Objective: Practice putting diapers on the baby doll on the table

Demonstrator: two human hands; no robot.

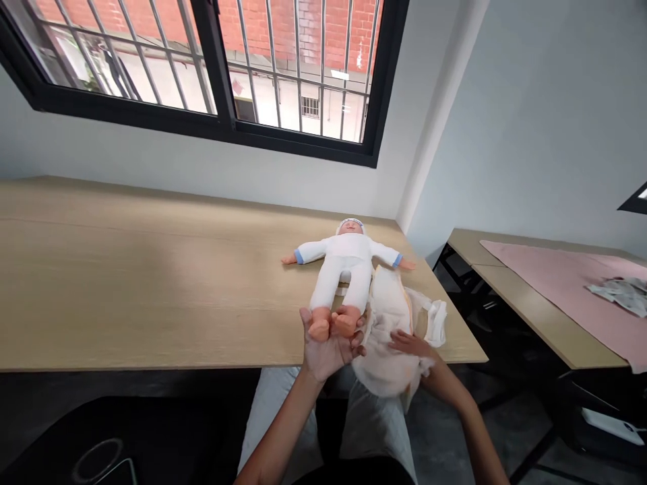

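A baby doll [348, 250] in a white suit with blue cuffs lies on its back, arms spread, feet towards me. My left hand [328, 350] is palm up beneath its bare feet, with the thumb on one side and the fingers curled around the other. To the right of the doll's legs, an unfolded white diaper [389, 303] with orange edging hangs partly over the table's front edge. My right hand [413, 347] rests on this diaper, fingers stretched out. Part of the diaper's far end is close against the doll's leg.
The doll lies near the right end of a wooden table [151, 283]. Behind it is a barred window [303, 74]. On the right, another table [536, 303] carries a pink cloth [566, 289] and a crumpled pale cloth [624, 293]. A black chair [166, 431] stands lower left.
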